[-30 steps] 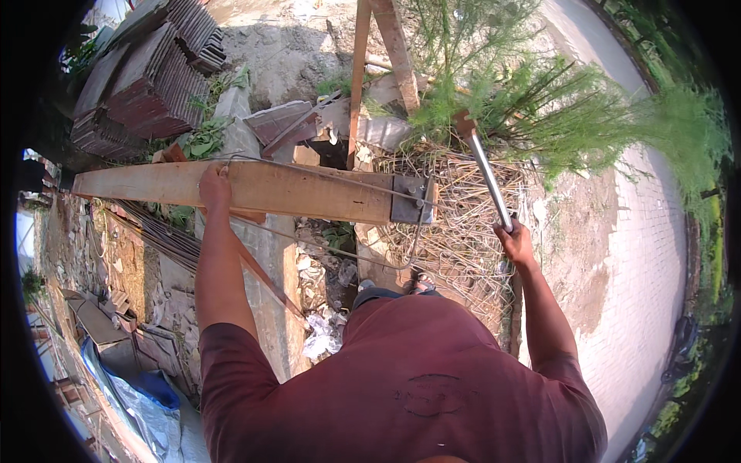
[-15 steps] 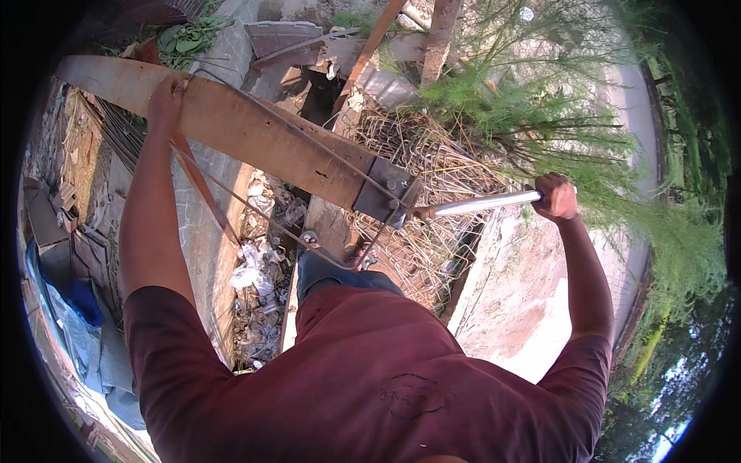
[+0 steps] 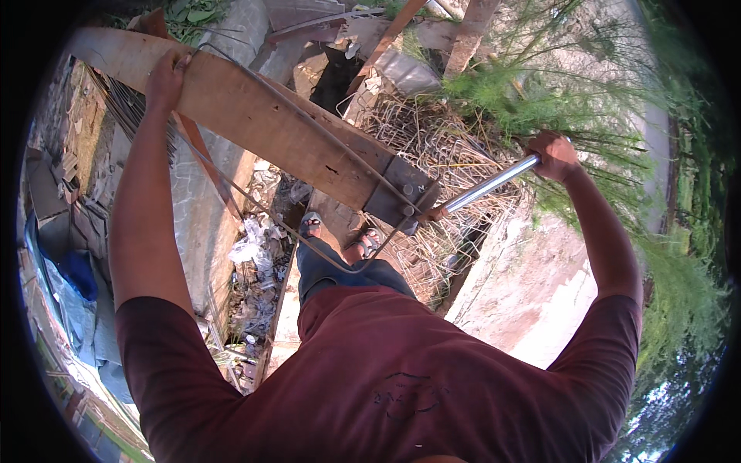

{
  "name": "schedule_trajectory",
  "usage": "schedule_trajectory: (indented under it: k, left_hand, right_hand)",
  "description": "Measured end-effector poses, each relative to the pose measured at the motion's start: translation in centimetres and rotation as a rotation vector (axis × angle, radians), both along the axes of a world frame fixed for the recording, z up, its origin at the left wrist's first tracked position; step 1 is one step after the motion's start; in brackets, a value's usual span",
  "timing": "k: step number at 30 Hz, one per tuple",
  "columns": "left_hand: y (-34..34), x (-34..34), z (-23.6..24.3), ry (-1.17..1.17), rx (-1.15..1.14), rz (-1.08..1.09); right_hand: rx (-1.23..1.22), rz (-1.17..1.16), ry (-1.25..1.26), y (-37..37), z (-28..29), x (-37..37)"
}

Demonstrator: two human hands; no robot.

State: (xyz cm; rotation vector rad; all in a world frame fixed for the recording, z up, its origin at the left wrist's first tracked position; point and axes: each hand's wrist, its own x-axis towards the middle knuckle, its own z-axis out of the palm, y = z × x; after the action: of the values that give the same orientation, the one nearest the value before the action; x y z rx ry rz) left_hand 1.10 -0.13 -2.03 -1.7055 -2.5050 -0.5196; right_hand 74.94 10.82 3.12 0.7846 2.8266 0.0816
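Observation:
A thin metal rod (image 3: 351, 271), bent into a long loop, runs along the wooden plank (image 3: 255, 123) and hangs past its near edge. My left hand (image 3: 165, 83) is closed on the rod at the plank's far left part, fingers over the wood. At the plank's right end is a dark metal plate (image 3: 387, 194) with round pins, where the rod passes. My right hand (image 3: 553, 157) is wrapped round the outer end of a shiny metal bending lever (image 3: 494, 184). The lever's rusty inner end meets the rod beside the plate.
Many bent metal rods (image 3: 432, 131) lie heaped behind the plank's right end. Feathery green branches (image 3: 532, 100) hang around my right hand. Straight rods (image 3: 127, 108) bunch at the left. A litter-filled gap (image 3: 258, 262) lies left of my feet (image 3: 363, 245).
My right hand has swung the lever's outer end away from me, so it now slants upward more steeply. My left hand keeps its hold on the rod. The view has shifted slightly.

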Motion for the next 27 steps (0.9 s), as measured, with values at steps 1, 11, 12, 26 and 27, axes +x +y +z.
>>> schedule_trajectory:
  k: [1, 11, 12, 26, 27]
  left_hand:
    - [-0.1, -0.1, -0.2, 0.003, 0.011, -0.001]
    - [0.1, 0.3, 0.4, 0.016, -0.049, 0.021]
    - [0.4, 0.7, 0.6, 0.045, -0.005, -0.002]
    - [-0.3, 0.1, 0.2, -0.074, 0.146, -0.157]
    - [-0.4, 0.3, 0.3, -0.076, 0.151, -0.170]
  right_hand:
    - [0.018, -0.019, 0.049, -0.3, -0.3, 0.3]
    - [-0.008, -0.194, 0.084, -2.8, 0.6, 0.5]
    - [-0.002, -0.236, 0.114, -3.3, 0.4, 0.8]
    - [0.174, -1.426, 0.159, -39.4, -4.1, -3.5]
    - [0.143, -1.609, 0.149, -43.6, -4.0, -8.0]
